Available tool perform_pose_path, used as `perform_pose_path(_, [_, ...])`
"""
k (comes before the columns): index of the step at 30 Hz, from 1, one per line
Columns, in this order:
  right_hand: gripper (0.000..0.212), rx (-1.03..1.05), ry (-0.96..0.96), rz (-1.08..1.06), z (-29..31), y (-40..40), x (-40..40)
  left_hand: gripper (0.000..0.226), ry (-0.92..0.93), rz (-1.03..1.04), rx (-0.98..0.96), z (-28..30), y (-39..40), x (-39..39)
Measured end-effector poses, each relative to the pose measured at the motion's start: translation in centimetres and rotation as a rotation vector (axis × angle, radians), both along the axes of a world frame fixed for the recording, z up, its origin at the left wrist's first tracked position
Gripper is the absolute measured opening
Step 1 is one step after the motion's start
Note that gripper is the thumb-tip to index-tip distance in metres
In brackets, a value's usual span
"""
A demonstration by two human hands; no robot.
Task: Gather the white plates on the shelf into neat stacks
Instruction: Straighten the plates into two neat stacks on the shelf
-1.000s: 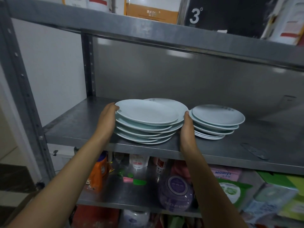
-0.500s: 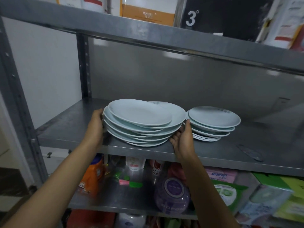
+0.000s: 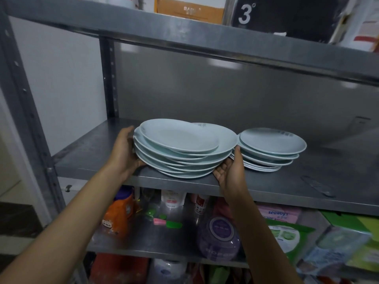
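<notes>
head view: a grey metal shelf (image 3: 98, 160) carries two stacks of white plates. the larger stack (image 3: 184, 158) sits at the front edge of the shelf, left of its middle, its plates slid out of line so the top plate lies shifted toward the left and the one beneath juts out to the right. the smaller stack (image 3: 270, 152) stands just beside it on the right, a little further back from the front edge; its rims also sit unevenly, the lower plates poking out toward the front.

the left hand (image 3: 125, 152) cups the left rim of the larger stack, fingers curled round the plate edges and reaching under the lowest ones. the right hand (image 3: 230, 171) is at the stack's right front side, palm turned up, its fingers tucked beneath the bottom plates and the thumb raised against the rims, in the narrow gap between the two stacks.

on the lower shelf (image 3: 147, 242) lie an orange bottle (image 3: 121, 214), a purple round container (image 3: 220, 236), small green and pink bits, and green packets toward the right. boxes line the upper shelf (image 3: 184, 35).
</notes>
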State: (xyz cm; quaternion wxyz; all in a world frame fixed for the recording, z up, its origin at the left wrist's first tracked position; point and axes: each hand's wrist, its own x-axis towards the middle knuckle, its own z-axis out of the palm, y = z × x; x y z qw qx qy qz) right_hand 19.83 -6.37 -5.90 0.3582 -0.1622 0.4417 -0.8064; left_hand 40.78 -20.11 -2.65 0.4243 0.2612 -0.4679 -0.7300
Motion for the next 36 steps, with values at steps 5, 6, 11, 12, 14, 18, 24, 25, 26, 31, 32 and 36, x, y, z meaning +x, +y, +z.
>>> perform_pose_path(5, [0.06,0.022,0.011,0.022,0.0,0.5,0.5,0.043,-0.02,-0.052,-0.038,0.3,-1.4,-0.1])
perform_pose_path(6, [0.061,0.046,0.017,0.025,0.0,0.6,0.6,0.047,-0.038,-0.036,-0.038,0.4,-1.6,0.0])
perform_pose_path(11, [0.066,0.118,0.118,-0.018,1.0,1.1,-0.7,0.037,-0.116,0.013,-0.038,0.8,-2.1,-0.4])
perform_pose_path(12, [0.065,0.106,0.156,-0.031,1.4,1.0,-1.1,0.034,-0.136,0.038,-0.049,1.1,-2.1,-0.5])
perform_pose_path(14, [0.062,0.056,0.185,-0.032,2.4,0.6,-1.6,0.032,-0.141,0.105,-0.101,1.5,-2.4,-0.9])
perform_pose_path(18, [0.055,-0.014,0.116,0.012,3.5,-0.5,-1.3,0.043,-0.111,0.155,-0.16,1.8,-2.7,-1.6])
perform_pose_path(24, [0.054,-0.063,0.081,-0.042,2.9,-1.9,-1.5,0.045,-0.04,0.069,-0.183,0.7,-3.5,-1.2])
perform_pose_path(25, [0.054,-0.065,0.084,-0.046,2.7,-2.1,-1.5,0.047,-0.035,0.074,-0.181,0.6,-3.5,-1.3])
perform_pose_path(26, [0.055,-0.055,0.086,-0.055,2.5,-2.3,-1.6,0.049,-0.023,0.088,-0.171,0.5,-3.6,-1.4])
perform_pose_path(31, [0.047,-0.032,0.08,-0.099,2.1,-3.2,-1.5,0.052,0.028,0.151,-0.123,0.4,-3.6,-1.8])
perform_pose_path(32, [0.046,-0.027,0.09,-0.1,2.1,-3.3,-1.4,0.05,0.022,0.153,-0.127,0.3,-3.7,-1.9])
perform_pose_path(36, [0.038,0.017,0.1,-0.12,2.1,-3.8,-0.9,0.047,-0.032,0.154,-0.157,-0.1,-4.0,-2.2])
